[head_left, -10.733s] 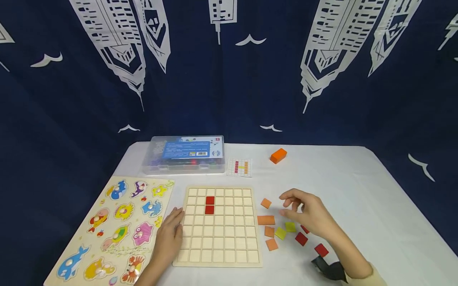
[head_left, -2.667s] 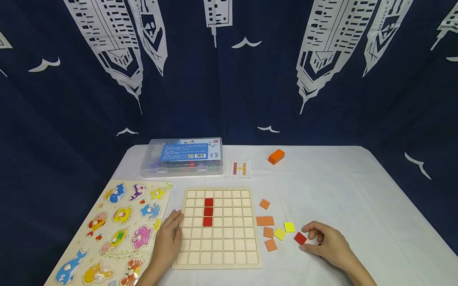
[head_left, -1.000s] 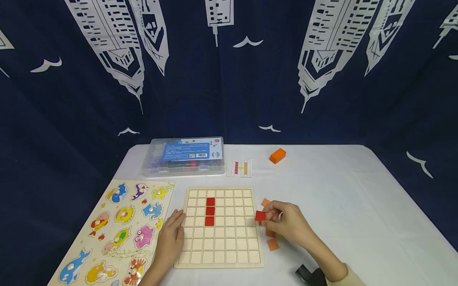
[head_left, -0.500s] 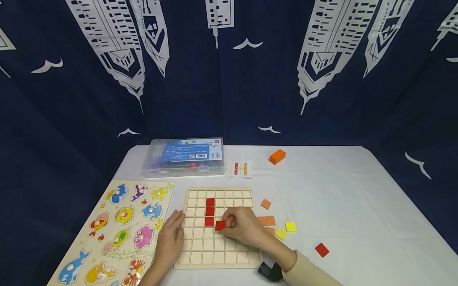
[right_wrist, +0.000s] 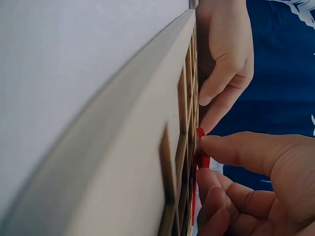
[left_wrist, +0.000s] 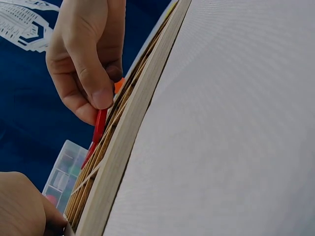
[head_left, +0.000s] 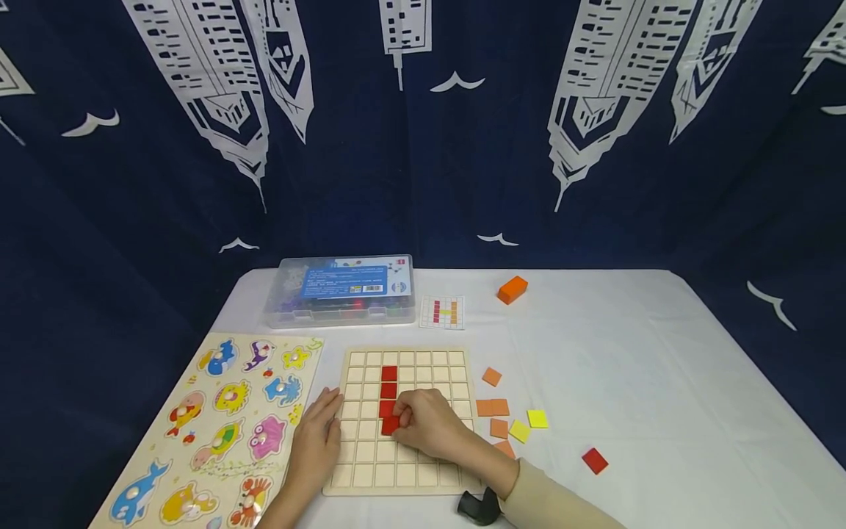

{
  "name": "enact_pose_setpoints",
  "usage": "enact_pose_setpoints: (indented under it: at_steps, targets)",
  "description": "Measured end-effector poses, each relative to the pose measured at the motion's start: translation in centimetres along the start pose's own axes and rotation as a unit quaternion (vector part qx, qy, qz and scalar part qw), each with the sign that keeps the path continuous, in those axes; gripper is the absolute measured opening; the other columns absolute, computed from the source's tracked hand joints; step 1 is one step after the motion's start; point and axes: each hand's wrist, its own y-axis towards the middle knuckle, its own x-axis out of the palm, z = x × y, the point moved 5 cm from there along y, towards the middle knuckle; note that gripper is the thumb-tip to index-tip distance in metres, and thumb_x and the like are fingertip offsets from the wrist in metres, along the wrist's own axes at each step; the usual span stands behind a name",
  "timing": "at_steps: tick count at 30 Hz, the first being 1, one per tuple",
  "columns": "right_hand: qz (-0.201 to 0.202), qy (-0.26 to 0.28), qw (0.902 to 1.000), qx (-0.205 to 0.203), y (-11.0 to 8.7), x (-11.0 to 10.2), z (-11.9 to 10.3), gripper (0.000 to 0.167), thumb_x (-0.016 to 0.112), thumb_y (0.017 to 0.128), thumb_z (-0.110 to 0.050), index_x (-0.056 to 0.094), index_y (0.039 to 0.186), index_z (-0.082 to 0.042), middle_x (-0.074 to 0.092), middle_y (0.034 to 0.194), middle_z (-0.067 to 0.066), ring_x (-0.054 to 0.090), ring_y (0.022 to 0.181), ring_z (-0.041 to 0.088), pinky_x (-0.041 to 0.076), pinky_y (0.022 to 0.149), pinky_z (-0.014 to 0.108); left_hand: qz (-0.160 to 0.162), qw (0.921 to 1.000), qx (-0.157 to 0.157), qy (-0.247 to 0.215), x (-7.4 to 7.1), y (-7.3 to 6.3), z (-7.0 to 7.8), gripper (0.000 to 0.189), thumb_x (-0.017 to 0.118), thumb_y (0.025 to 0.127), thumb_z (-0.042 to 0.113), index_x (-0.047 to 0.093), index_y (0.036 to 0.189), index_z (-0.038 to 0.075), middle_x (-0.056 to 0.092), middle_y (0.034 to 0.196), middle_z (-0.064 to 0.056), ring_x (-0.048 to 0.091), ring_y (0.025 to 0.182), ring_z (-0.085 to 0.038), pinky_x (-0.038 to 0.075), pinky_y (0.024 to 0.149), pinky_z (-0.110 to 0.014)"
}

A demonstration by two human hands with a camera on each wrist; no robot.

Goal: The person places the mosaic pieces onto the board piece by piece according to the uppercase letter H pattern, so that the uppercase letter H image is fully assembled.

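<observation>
My right hand (head_left: pixel 432 426) pinches a red square tile (head_left: pixel 389 426) between thumb and fingers over the wooden grid board (head_left: pixel 363 477). The tile is just below a column of three red tiles (head_left: pixel 388 391) lying in the board's cells. Close up in the right wrist view, thumb and fingertips grip the red tile (right_wrist: pixel 203 160) at the board's surface; it looks tilted in the left wrist view, where I cannot tell whether it is seated. My left hand (head_left: pixel 316 444) rests against the board's left edge, fingers extended, holding nothing.
Right of the board lie several orange tiles (head_left: pixel 492 407), two yellow tiles (head_left: pixel 537 419) and a red tile (head_left: pixel 595 461). Behind are a clear plastic box (head_left: pixel 340 292), a pattern card (head_left: pixel 442 312) and an orange block (head_left: pixel 512 289). An animal puzzle board (head_left: pixel 218 419) lies left.
The right hand picked up a red tile from the right, carried it left across the board and lowered it under the red column, which gained a third tile earlier. The left hand stayed put.
</observation>
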Motion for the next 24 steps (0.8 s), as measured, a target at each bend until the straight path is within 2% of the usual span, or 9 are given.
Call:
enact_pose_setpoints:
  at_steps: [9,14,19,24]
  targets:
    - [-0.008,0.001,1.0,0.001,0.2,0.4,-0.2,0.019,0.081,0.069,0.001,0.067,0.081,-0.002,0.059,0.063,-0.006,0.049,0.06,-0.002,0.045,0.062,0.014,0.002,1.0,0.001,0.003,0.1,0.1,0.0,0.036,0.057,0.085,-0.012,0.062,0.121,-0.011,0.059,0.134,-0.021,0.048,0.132,-0.042,0.035,0.112,-0.056]
    - [-0.015,0.025,0.9995,0.012,-0.2,-0.2,-0.4,0.021,0.083,0.07,-0.002,0.068,0.084,-0.002,0.061,0.068,-0.004,0.05,0.062,-0.002,0.047,0.061,0.013,0.002,1.0,-0.001,0.005,0.0,0.0,0.0,0.037,0.057,0.085,-0.012,0.062,0.121,-0.01,0.059,0.134,-0.021,0.048,0.132,-0.042,0.035,0.112,-0.057]
    - [-0.021,0.056,0.9982,0.008,-1.1,-1.8,-0.5,0.023,0.083,0.074,-0.007,0.069,0.091,-0.003,0.061,0.073,-0.002,0.049,0.061,-0.001,0.047,0.058,0.014,0.005,1.0,0.003,0.002,-0.1,0.0,0.0,0.037,0.057,0.084,-0.013,0.062,0.121,-0.011,0.059,0.134,-0.021,0.048,0.132,-0.042,0.034,0.112,-0.057]
    - [0.003,0.068,0.9976,-0.012,-2.7,-4.7,0.2,0.029,0.082,0.076,-0.013,0.069,0.101,-0.005,0.063,0.078,0.0,0.05,0.065,0.0,0.047,0.058,0.016,0.008,0.9999,0.008,0.003,0.0,0.0,-0.1,0.037,0.057,0.084,-0.013,0.063,0.12,-0.011,0.06,0.133,-0.021,0.049,0.132,-0.042,0.035,0.111,-0.056]
